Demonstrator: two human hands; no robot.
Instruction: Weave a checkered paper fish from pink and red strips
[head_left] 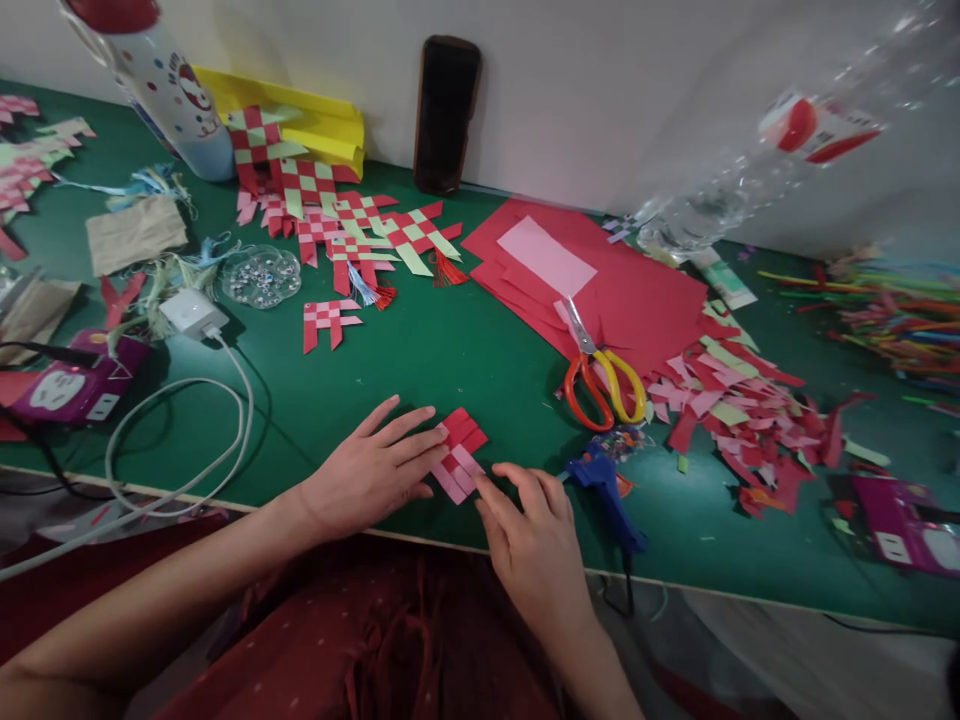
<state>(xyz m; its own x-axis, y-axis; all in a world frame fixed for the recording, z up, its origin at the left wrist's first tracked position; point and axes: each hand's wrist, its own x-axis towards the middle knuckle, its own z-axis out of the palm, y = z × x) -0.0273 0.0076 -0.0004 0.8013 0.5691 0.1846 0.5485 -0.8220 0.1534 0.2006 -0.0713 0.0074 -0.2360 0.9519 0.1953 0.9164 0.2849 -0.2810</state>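
A small woven piece of red and pink paper strips (459, 452) lies on the green table near its front edge. From the left, my left hand (379, 462) rests flat with its fingers stretched out, the tips touching the paper's left side. My right hand (534, 530) pinches the paper's lower right edge between thumb and index finger. Beyond it, to the right, lie scissors (592, 365) with one red and one yellow handle. A blue glue gun (609, 490) lies close to the right of my right hand.
Finished woven paper fish (311, 185) lie at the back left by a bottle (169, 90). Red paper sheets (637, 300) and a heap of paper scraps (731, 400) are on the right. A phone (448, 115) leans on the wall. A white cable (244, 400) loops at left.
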